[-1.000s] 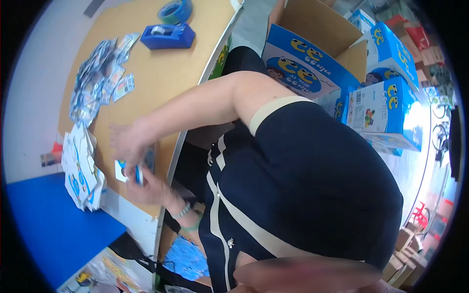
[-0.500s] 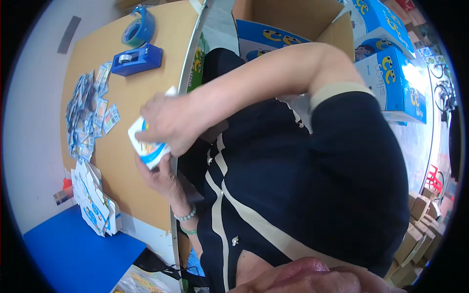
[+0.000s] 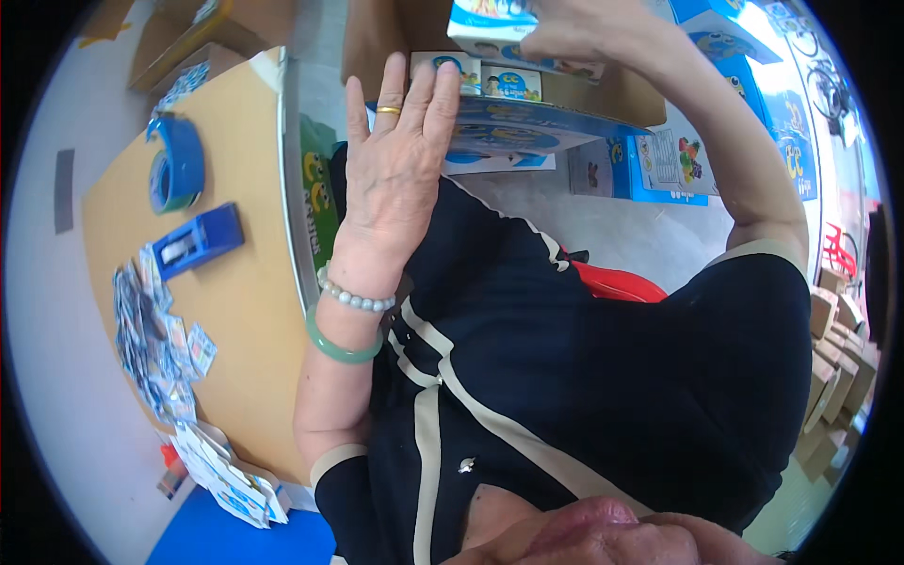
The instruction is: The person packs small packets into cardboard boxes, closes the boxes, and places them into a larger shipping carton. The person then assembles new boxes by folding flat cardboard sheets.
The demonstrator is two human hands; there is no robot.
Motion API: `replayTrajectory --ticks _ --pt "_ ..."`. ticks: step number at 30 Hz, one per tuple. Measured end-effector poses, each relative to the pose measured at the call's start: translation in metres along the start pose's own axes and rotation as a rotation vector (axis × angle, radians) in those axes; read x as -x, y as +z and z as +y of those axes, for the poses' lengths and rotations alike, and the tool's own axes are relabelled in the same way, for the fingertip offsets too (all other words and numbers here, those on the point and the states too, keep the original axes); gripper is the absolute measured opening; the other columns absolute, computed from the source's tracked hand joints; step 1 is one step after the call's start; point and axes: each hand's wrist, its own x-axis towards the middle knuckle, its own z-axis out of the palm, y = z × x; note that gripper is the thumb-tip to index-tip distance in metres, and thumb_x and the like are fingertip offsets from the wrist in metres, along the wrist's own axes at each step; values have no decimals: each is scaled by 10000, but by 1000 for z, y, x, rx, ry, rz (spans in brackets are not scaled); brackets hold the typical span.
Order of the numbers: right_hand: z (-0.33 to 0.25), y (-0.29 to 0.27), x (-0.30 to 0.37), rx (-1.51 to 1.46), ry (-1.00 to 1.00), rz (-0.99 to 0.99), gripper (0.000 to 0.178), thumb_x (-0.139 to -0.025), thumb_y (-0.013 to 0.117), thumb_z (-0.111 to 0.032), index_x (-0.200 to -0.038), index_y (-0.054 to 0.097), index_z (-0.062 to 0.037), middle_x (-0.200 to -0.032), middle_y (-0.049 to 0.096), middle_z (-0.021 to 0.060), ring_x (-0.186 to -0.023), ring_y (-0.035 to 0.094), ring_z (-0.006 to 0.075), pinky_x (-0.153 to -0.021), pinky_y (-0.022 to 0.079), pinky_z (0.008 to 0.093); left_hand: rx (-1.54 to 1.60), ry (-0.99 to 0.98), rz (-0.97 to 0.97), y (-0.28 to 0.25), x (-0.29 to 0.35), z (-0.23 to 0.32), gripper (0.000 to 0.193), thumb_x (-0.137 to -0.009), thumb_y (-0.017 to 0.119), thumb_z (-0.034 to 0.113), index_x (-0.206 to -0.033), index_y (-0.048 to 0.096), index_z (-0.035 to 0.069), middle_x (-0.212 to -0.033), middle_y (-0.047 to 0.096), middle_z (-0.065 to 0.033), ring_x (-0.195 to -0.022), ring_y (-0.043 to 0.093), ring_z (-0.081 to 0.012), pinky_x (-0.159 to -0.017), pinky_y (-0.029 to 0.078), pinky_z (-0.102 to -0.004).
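My right hand (image 3: 589,28) grips a small white-and-blue printed box (image 3: 485,21) over the open top of a large carton (image 3: 607,108). Its fingertips press on the box's side, and the upper part is cut off by the picture's edge. Inside the carton, small white boxes (image 3: 511,84) stand side by side below the held one. My left hand (image 3: 395,169), palm down with fingers stretched out, reaches to the carton's near left edge. Nothing is in it. The left wrist wears a bead bracelet (image 3: 356,299) and a green bangle (image 3: 341,350).
On the wooden table (image 3: 240,348) at left lie a blue tape roll (image 3: 176,165), a blue tape dispenser (image 3: 200,240), a heap of small packets (image 3: 151,330) and flat folded cartons (image 3: 231,480). More blue boxes (image 3: 739,94) stand at right. A red object (image 3: 617,282) lies below the carton.
Both hands held a small box by the table; now my right hand has one over the carton, and my left hand is off it with fingers spread. The view has shifted toward the carton.
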Motion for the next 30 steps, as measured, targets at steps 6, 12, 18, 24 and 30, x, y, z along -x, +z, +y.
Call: replayTrajectory --ticks 6,12,18,24,30 --pt "56 137 -40 193 -120 14 525 -698 686 -263 -1151 572 -22 -975 596 259 -937 594 393 -788 476 473 103 -63 -13 31 6 1 325 -800 635 67 -1121 590 63 -1026 596 -60 -1024 567 -234 -1035 373 -469" --pt "57 221 -57 425 -195 268 676 -686 718 -293 -1280 516 -42 -1079 561 253 -1053 557 329 -826 449 508 72 -67 155 44 5 -1 289 -787 647 89 -1069 595 63 -945 558 -62 -926 566 -218 -1004 395 -456" --pt "55 264 -76 485 -158 -192 861 -692 738 -195 -1430 331 -19 -1171 505 273 -1067 525 419 -803 482 510 76 -65 133 40 12 -1 292 -793 633 119 -1073 592 47 -944 551 -87 -933 558 -236 -1000 403 -481" --pt "68 315 -72 380 51 -214 912 -676 720 -156 -1450 257 -19 -1158 477 255 -1069 510 399 -844 471 493 99 -52 132 40 15 0 337 -795 617 145 -1109 578 30 -982 531 -103 -987 527 -261 -1024 390 -522" --pt "57 296 -86 371 8 -358 829 -755 656 -127 -1463 237 -29 -1253 455 286 -1091 509 426 -889 462 475 70 -64 127 42 20 0 364 -790 617 149 -1131 572 31 -1005 525 -103 -1008 508 -265 -1056 357 -546"
